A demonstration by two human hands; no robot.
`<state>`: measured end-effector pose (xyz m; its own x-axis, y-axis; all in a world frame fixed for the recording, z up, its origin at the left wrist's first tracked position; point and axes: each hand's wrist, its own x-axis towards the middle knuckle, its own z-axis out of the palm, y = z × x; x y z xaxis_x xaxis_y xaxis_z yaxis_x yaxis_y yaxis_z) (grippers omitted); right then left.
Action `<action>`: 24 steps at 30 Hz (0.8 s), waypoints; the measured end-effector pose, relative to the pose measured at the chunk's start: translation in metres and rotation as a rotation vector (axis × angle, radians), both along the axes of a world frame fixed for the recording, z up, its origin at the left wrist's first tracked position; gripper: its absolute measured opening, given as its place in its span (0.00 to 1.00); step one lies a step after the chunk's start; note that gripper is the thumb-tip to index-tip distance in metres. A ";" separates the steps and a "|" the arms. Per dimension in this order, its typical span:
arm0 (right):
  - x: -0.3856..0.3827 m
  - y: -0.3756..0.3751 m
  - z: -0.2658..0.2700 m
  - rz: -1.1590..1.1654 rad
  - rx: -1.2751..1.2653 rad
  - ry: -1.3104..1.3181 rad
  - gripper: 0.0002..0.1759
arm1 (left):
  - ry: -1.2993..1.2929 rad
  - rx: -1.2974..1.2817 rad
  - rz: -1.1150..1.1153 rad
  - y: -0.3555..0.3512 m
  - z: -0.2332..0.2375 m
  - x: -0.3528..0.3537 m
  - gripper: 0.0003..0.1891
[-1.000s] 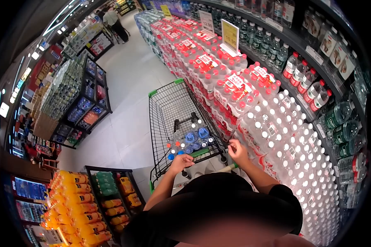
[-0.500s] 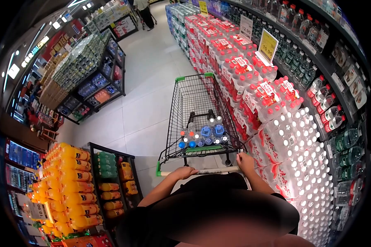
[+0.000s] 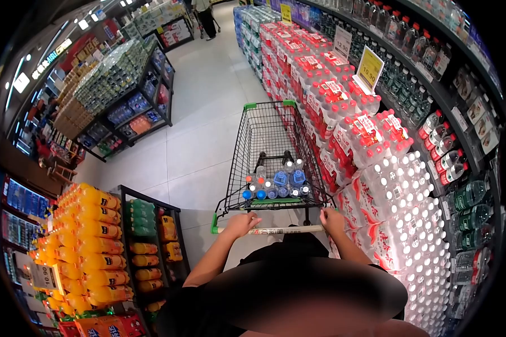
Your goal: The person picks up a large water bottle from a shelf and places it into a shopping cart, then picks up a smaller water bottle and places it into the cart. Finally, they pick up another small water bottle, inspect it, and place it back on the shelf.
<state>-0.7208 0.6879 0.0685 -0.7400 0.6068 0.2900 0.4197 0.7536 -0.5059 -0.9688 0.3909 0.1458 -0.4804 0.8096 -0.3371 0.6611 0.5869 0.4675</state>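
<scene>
A black wire shopping cart [image 3: 262, 132] with green corner pieces stands in front of me. My left hand [image 3: 242, 224] is curled loosely over the left part of its pale handle [image 3: 287, 230]. At the handle's right end, my right hand [image 3: 333, 221] is closed round the bar. Several bottles lie together at the near end of the basket, among them blue bottles [image 3: 281, 179] and ones with blue, white or orange caps. Neither hand touches the bottles.
Stacked red-labelled water packs [image 3: 329, 92] and white-capped bottles [image 3: 427, 241] line the right side, beside shelves. Orange drink bottles [image 3: 98, 244] and a black rack [image 3: 123, 222] stand at near left. A person [image 3: 204, 17] is far up the aisle.
My left hand has shifted left and slightly up along the handle, uncovering its lettering. My right hand stays at the right end. The view has shifted slightly.
</scene>
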 end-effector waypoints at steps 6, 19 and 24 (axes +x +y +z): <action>0.002 0.002 0.009 0.083 -0.012 0.021 0.09 | 0.080 -0.250 -0.010 -0.024 -0.045 0.014 0.42; 0.090 0.011 0.035 0.390 0.046 -0.198 0.55 | 0.163 -0.304 0.080 -0.027 -0.045 0.119 0.41; 0.135 0.007 0.042 0.571 0.093 -0.521 0.67 | 0.293 -0.311 0.116 -0.047 -0.054 0.184 0.35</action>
